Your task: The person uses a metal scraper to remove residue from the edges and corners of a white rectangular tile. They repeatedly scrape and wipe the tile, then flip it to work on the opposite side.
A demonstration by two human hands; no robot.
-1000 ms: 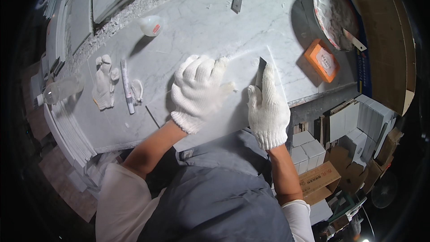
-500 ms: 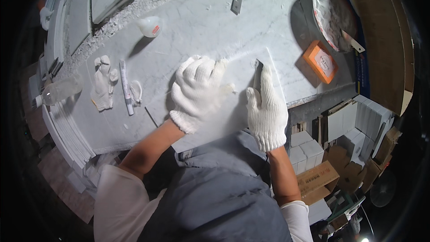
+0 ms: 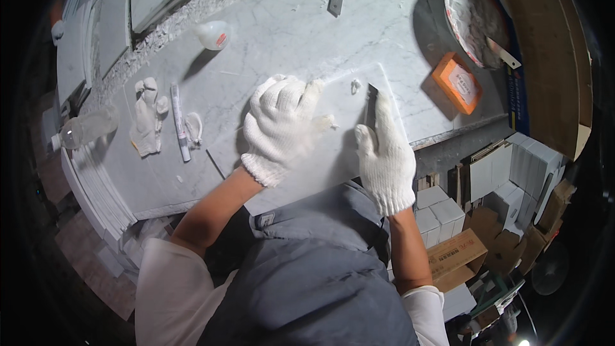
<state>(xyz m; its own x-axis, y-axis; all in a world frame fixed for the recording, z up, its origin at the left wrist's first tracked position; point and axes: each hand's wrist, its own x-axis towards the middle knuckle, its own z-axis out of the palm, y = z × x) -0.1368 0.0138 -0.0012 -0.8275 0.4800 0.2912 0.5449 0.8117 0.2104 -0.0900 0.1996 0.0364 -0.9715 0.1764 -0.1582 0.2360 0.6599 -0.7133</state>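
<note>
Two gloved hands: left hand (image 3: pixel 282 125) flat, fingers spread, on white tile (image 3: pixel 333 147); right hand (image 3: pixel 384 154) grips scraper (image 3: pixel 370 99).

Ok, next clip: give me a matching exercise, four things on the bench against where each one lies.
Things:
1. orange box
2. marker
3. left hand
4. round dish

Places:
A. flat on the white tile
B. far right corner of the slab, a scraper on it
C. left part of the slab, beside the spare gloves
D. near the slab's right edge, just nearer than the dish

Pairs: 1-D, 2-C, 3-A, 4-B
</note>
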